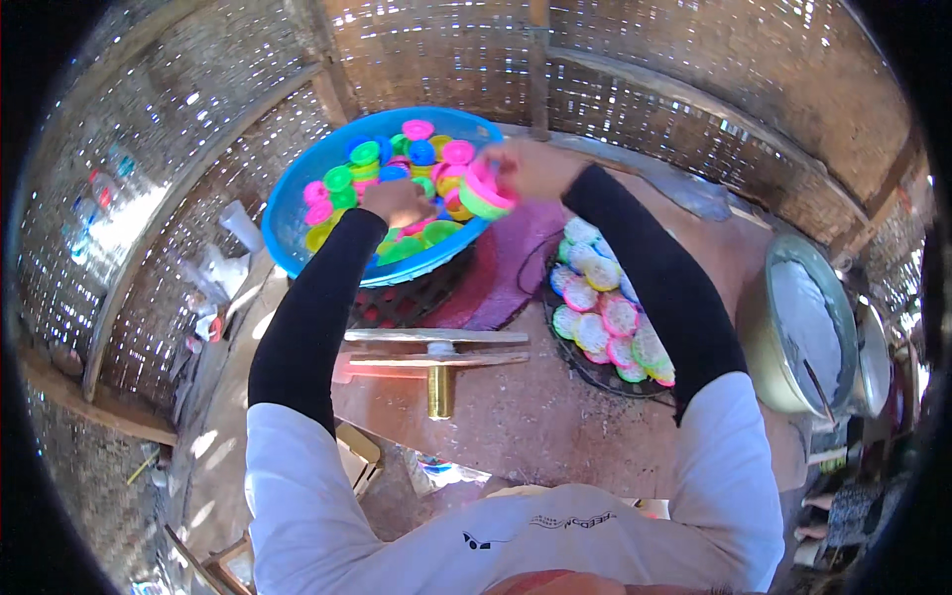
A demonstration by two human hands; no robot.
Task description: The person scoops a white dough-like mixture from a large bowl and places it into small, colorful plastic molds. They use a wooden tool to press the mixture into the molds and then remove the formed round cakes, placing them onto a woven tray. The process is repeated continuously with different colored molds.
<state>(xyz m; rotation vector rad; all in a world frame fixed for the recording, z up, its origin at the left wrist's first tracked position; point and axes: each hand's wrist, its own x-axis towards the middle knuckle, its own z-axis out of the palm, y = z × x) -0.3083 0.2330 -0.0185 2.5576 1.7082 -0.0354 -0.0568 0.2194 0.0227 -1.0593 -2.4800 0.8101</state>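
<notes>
Pink-and-green round plastic cups point(483, 192), held in right hand point(533, 169); left hand point(399, 202) at blue plastic basin point(286, 220), grip indiscernible; apparent step, gathering; next move calls for steady hold.

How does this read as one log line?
left hand: at coloured cups in blue basin | right hand: holding pink and green cups | dark tray: white-speckled rounds

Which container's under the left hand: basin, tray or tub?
The blue basin holding colourful cups; the dark tray and pale tub sit right of the left hand.
</notes>
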